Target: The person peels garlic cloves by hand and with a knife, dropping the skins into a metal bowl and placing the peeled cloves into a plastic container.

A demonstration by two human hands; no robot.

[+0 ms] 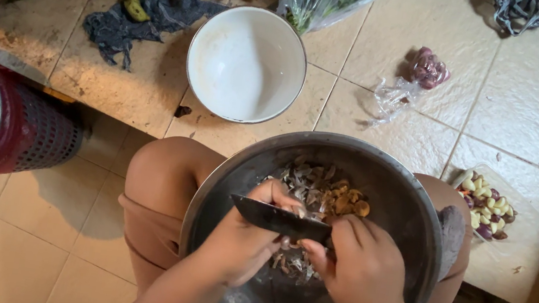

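Left hand (243,240) gripped knife (280,221) handle, blade level over steel bowl (409,215) on lap | right hand (360,261) pinched small clove (307,248) at blade edge | clove judged light, firm, papery-slippery; best pinched by ends | peelings (320,191) far inside bowl | white bowl (247,63) farther on floor.
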